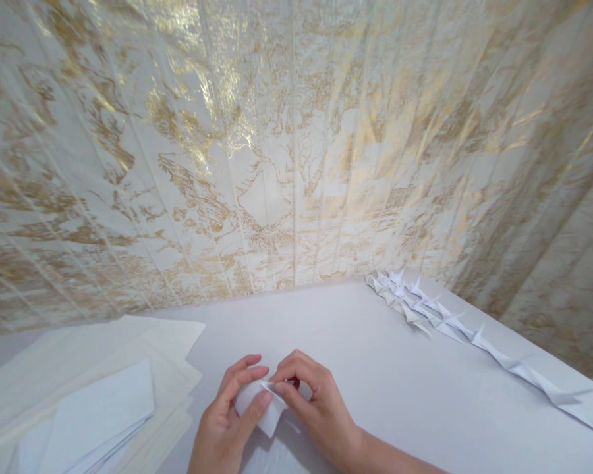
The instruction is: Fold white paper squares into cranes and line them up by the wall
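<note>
A small folded piece of white paper (271, 421) is held between my two hands, just above the table near its front. My left hand (232, 408) grips its left side, with the thumb lying across the front and the fingers behind. At the paper's upper right edge, the thumb and forefinger of my right hand (316, 395) pinch a fold. Part of the paper is covered by my fingers, so its full shape is hidden.
Stacked white paper sheets (99, 415) lie at the left, on larger cream sheets (178, 336). Several folded paper cranes (405, 299) stand in rows along the right edge of the white table (326, 316). Behind hangs a gold-patterned curtain (277, 164).
</note>
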`<state>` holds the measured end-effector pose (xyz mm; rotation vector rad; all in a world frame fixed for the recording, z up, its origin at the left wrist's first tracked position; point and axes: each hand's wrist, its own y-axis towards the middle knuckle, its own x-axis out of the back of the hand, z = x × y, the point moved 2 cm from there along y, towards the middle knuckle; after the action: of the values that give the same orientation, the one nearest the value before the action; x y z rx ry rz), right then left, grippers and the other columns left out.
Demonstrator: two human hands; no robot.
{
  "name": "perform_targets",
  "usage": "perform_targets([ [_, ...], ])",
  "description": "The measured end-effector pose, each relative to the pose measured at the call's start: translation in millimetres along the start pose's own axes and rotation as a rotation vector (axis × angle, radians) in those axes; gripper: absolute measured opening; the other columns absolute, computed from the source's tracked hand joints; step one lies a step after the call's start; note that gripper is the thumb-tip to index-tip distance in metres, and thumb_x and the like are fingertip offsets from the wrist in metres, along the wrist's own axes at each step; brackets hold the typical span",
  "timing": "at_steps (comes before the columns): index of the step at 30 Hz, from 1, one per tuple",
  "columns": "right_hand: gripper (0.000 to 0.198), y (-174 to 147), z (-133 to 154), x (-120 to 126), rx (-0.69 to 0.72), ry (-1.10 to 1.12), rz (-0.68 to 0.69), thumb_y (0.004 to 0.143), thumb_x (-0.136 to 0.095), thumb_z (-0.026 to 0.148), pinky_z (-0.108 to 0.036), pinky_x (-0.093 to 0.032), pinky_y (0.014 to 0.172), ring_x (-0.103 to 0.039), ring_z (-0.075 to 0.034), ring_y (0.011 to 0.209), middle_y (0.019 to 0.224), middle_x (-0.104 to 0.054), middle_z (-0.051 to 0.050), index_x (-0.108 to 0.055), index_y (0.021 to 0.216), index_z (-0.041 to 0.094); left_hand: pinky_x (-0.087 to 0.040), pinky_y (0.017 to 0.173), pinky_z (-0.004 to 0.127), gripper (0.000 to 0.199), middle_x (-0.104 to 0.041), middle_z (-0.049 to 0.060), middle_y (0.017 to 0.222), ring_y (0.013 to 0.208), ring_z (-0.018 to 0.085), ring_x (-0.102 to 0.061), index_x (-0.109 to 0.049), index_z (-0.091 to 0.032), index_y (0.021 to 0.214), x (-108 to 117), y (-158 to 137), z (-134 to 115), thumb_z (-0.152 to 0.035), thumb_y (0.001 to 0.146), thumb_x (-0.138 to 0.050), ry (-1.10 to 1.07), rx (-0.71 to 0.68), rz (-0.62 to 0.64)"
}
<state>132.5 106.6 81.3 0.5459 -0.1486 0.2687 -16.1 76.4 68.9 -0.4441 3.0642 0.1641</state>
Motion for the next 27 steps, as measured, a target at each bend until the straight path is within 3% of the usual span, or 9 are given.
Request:
perform_targets([
  [5,0.024,-1,3,0,0.049,0.009,0.05,0.097,-0.053,0.032,-0.027,-0.049,0.075,-0.062,-0.016,0.079,0.084,-0.067,-0.006,-0.073,0.091,0.02,-0.035,0.11,0.039,0.032,-0.062,0.006,0.125,0.129,0.031,-0.048,-0.072,-0.023,0.087,2,0,0,-0.049,0.067,-0.078,-0.009,0.017,-0.045],
  [10,0.017,-2,1,-3,0.048,-0.017,0.07,0.088,-0.065,0.031,-0.027,-0.051,0.071,-0.059,-0.016,0.075,0.086,-0.065,-0.006,-0.072,0.099,0.02,-0.034,0.111,0.042,0.038,-0.064,0.007,0.123,0.124,0.031,-0.052,-0.069,-0.023,0.087,3,2,2,-0.053,0.065,-0.077,0.04,0.023,-0.107],
  [15,0.008,-1,4,-3,0.027,-0.038,0.055,0.087,-0.064,0.021,-0.026,-0.049,0.072,-0.059,-0.015,0.074,0.079,-0.062,-0.003,-0.071,0.088,0.019,-0.031,0.113,0.046,0.04,-0.062,0.006,0.123,0.125,0.032,-0.051,-0.068,-0.024,0.087,4,1,3,-0.056,0.065,-0.077,0.024,0.028,-0.103],
  [20,0.009,-2,2,-4,-0.004,-0.043,0.006,0.084,-0.062,0.015,-0.024,-0.046,0.068,-0.056,-0.013,0.07,0.075,-0.06,-0.001,-0.063,0.076,0.018,-0.037,0.108,0.041,0.038,-0.06,0.006,0.126,0.124,0.031,-0.051,-0.067,-0.023,0.087,0,-1,7,-0.055,0.068,-0.074,0.037,0.017,-0.075],
  [23,0.012,-1,-5,-3,-0.022,-0.033,-0.018,0.082,-0.059,0.011,-0.022,-0.044,0.063,-0.053,-0.012,0.067,0.074,-0.057,0.0,-0.057,0.072,0.019,-0.044,0.099,0.039,0.05,-0.056,0.008,0.128,0.118,0.029,-0.054,-0.06,-0.024,0.105,-3,-1,13,-0.056,0.069,-0.073,-0.005,0.01,-0.059],
  [25,0.013,2,-11,0,-0.02,-0.03,-0.062,0.08,-0.056,0.01,-0.022,-0.042,0.061,-0.052,-0.011,0.065,0.073,-0.054,0.001,-0.054,0.071,0.019,-0.047,0.094,0.039,0.056,-0.05,0.009,0.134,0.112,0.026,-0.056,-0.054,-0.026,0.114,-1,1,14,-0.057,0.07,-0.072,0.046,-0.048,-0.113],
  [27,0.012,5,-15,5,-0.012,-0.05,-0.121,0.08,-0.055,0.011,-0.022,-0.041,0.059,-0.05,-0.011,0.064,0.073,-0.053,0.001,-0.051,0.071,0.019,-0.045,0.094,0.039,0.045,-0.049,0.008,0.132,0.111,0.026,-0.054,-0.056,-0.026,0.104,3,0,7,-0.056,0.073,-0.069,0.177,-0.15,-0.168],
])
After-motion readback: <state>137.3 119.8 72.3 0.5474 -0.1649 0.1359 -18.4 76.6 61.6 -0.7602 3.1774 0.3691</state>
